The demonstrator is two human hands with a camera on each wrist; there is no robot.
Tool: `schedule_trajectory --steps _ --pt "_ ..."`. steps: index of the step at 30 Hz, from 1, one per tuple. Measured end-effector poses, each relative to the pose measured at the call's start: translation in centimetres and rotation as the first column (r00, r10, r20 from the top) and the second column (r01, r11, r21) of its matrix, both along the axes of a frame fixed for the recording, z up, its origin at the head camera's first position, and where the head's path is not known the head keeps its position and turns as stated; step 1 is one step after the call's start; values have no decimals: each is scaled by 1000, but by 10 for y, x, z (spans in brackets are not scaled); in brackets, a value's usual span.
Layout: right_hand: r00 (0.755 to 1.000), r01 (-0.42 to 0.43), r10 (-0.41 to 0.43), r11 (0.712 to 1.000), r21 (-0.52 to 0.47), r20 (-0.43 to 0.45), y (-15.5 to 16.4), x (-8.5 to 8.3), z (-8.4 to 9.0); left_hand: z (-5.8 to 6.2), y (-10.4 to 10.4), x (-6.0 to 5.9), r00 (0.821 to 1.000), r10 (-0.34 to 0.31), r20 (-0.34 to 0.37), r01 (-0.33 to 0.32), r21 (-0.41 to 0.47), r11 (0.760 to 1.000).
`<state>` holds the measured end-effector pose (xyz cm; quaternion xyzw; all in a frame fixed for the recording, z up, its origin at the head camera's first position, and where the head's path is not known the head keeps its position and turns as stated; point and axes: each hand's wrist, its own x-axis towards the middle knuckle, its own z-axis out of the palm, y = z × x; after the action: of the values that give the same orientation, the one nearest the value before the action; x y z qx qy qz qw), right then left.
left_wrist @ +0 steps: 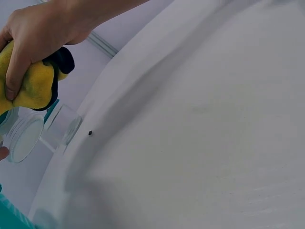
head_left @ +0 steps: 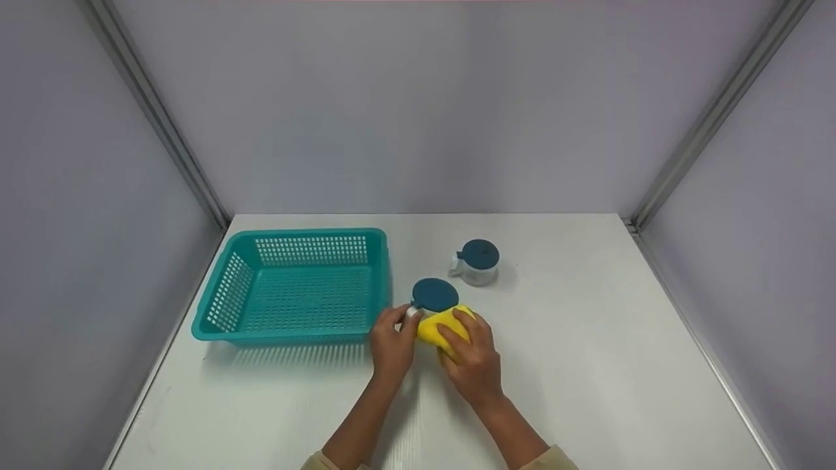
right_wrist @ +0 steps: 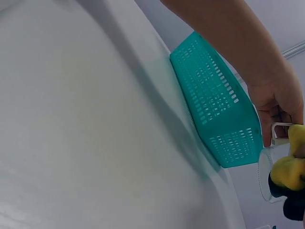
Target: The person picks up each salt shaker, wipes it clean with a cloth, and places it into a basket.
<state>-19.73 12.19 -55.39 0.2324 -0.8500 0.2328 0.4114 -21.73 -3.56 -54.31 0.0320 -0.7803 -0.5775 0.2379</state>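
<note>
Gripping the handle of the clear jar with your left hand, you steady it just beside the teal basket so it cannot turn. Your right hand curls its grip round the yellow cloth, pressing it against the jar's side (its dark lid is on). A second lidded jar stands apart, farther back on the white desk.

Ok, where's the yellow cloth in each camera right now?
Head: yellow cloth at centre, under the right hand.
Left wrist: top left corner, gripped.
Right wrist: right edge, low.
Shared landmark: the clear jar it touches.
</note>
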Motion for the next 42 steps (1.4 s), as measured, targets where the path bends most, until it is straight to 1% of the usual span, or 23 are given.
schedule_trajectory --steps 6,11,14,19,29,35,42 --pt "1000 -3 3 1000 2 -1 -1 -2 -2 -1 0 -2 996 18 -92 -17 7 1000" --pt "1000 -5 5 1000 5 17 -1 -4 -3 3 -1 -4 996 37 -85 -37 0 999" --pt "1000 -12 12 1000 -2 20 0 -4 -5 5 -1 -4 997 38 -64 -37 7 999" --pt "999 0 0 1000 4 50 0 -3 -8 5 -1 -3 998 48 -37 -47 18 999" --pt "996 9 -10 1000 14 92 2 -1 -19 6 -4 -2 996 66 -65 -65 20 998" --pt "996 5 -7 1000 30 93 2 -1 -23 3 -5 -2 996 49 -79 -45 45 998" --pt "997 26 -26 1000 11 77 1 0 -20 3 0 -1 998 35 -49 -32 67 997"
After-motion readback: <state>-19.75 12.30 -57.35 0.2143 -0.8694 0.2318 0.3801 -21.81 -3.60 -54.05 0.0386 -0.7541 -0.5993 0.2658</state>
